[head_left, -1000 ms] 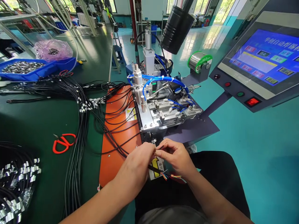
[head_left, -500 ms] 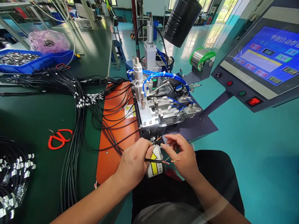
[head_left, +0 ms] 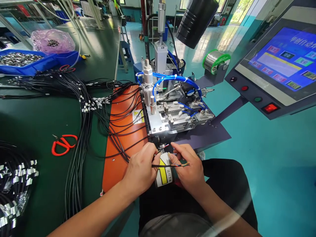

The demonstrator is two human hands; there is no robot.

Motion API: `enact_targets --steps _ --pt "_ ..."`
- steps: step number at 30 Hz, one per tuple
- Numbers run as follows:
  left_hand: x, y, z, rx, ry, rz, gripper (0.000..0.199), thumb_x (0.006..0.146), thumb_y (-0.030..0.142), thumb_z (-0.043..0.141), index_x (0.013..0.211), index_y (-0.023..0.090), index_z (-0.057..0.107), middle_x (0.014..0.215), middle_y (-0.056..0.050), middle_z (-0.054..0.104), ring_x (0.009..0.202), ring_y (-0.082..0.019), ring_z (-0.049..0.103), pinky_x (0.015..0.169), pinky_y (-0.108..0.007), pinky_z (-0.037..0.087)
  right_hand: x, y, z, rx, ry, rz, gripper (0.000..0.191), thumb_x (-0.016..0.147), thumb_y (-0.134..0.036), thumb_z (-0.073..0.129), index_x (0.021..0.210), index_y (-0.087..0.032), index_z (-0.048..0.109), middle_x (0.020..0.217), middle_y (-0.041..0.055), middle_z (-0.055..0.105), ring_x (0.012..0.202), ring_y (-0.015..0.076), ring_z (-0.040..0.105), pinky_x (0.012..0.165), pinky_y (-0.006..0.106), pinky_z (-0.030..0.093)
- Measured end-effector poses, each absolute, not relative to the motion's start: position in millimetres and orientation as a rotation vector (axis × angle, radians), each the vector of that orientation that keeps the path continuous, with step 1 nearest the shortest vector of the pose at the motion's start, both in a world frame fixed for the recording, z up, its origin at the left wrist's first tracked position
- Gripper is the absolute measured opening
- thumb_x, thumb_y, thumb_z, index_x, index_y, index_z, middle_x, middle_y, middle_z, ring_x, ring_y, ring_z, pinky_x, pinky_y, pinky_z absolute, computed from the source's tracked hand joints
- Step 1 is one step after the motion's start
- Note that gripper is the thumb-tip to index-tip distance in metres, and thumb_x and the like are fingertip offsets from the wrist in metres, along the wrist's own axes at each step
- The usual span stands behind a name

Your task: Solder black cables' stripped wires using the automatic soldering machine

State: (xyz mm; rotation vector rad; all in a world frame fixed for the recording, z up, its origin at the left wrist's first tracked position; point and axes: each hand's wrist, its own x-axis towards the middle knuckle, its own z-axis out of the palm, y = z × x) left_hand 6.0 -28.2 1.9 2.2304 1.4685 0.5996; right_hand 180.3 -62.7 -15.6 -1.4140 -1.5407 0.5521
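My left hand [head_left: 144, 166] is closed on a black cable [head_left: 161, 166], which sticks out to the right between its fingers. From the cable's stripped end, thin coloured wires [head_left: 181, 164] fan out across my right hand [head_left: 189, 166]. That hand is curled around the wires, its thumb against them and its index fingertip raised apart from the thumb; its other fingers are partly hidden. A second stripped cable end [head_left: 165, 147] points up and right from above my left thumb. Just behind the hands stands a machine [head_left: 170, 115] with blue air hoses and metal cylinders.
Bundled black cables [head_left: 79, 158] cross the green table [head_left: 32, 121] onto an orange board [head_left: 123, 138]. Red-handled scissors [head_left: 64, 144] lie left of them. A blue tray [head_left: 51, 62] holds small metal parts. On the right are a solder spool [head_left: 216, 62] and a control screen [head_left: 283, 59].
The coloured wires at the cable end are more spread out. My right hand has shifted slightly left and turned. The machine's rear vertical cylinder has risen, showing its rod.
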Motion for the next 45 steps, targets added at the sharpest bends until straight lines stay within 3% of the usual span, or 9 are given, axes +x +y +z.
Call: enact_targets --steps 13,19,22,36,42,45 --pt "7 -29 4 2.251 1.508 0.584 0.016 0.094 0.027 0.045 0.079 0.023 0.040 0.077 0.001 0.055 0.062 -0.014 0.052 0.054 -0.026 0.034 171 -68 -18 -1.387 -1.539 0.595 0.033 0.094 -0.020 0.053 0.125 -0.023 0.063 0.094 0.0046 0.062 0.084 0.0174 0.061 0.080 0.032 0.050" --pt "7 -28 3 2.259 1.471 0.579 0.016 0.094 0.027 0.044 0.079 0.023 0.040 0.077 0.001 0.054 0.063 -0.014 0.051 0.054 -0.026 0.035 167 -57 -12 -1.465 -1.367 0.719 0.006 0.089 -0.025 0.062 0.092 -0.022 0.067 0.085 0.0016 0.061 0.072 0.0151 0.057 0.065 0.027 0.047" --pt "7 -28 4 2.258 1.451 0.585 0.016 0.094 0.026 0.045 0.079 0.023 0.040 0.077 0.001 0.053 0.063 -0.014 0.050 0.055 -0.026 0.035 168 -52 -10 -1.464 -1.351 0.762 0.006 0.089 -0.026 0.062 0.087 -0.022 0.066 0.082 0.0010 0.062 0.070 0.0145 0.056 0.064 0.027 0.046" --pt "5 -28 4 2.280 1.385 0.597 0.017 0.096 0.026 0.043 0.079 0.022 0.043 0.077 0.001 0.050 0.063 -0.013 0.048 0.055 -0.025 0.035 173 -49 -10 -1.442 -1.411 0.720 0.008 0.089 -0.024 0.062 0.085 -0.021 0.068 0.081 0.0010 0.063 0.070 0.0142 0.056 0.063 0.027 0.045" --pt "5 -27 1 2.260 1.328 0.647 0.014 0.097 0.032 0.045 0.095 0.022 0.055 0.083 -0.001 0.059 0.072 -0.014 0.055 0.063 -0.025 0.040 174 -50 -7 -1.437 -1.417 0.670 0.009 0.089 -0.025 0.062 0.084 -0.022 0.069 0.080 0.0015 0.063 0.072 0.0149 0.058 0.064 0.028 0.046" --pt "4 -28 -1 2.230 1.298 0.691 0.020 0.098 0.033 0.044 0.092 0.021 0.059 0.081 -0.001 0.060 0.074 -0.014 0.056 0.065 -0.025 0.041 168 -53 -9 -1.424 -1.425 0.632 0.009 0.089 -0.025 0.063 0.085 -0.023 0.070 0.079 0.0016 0.063 0.069 0.0146 0.057 0.062 0.028 0.047"
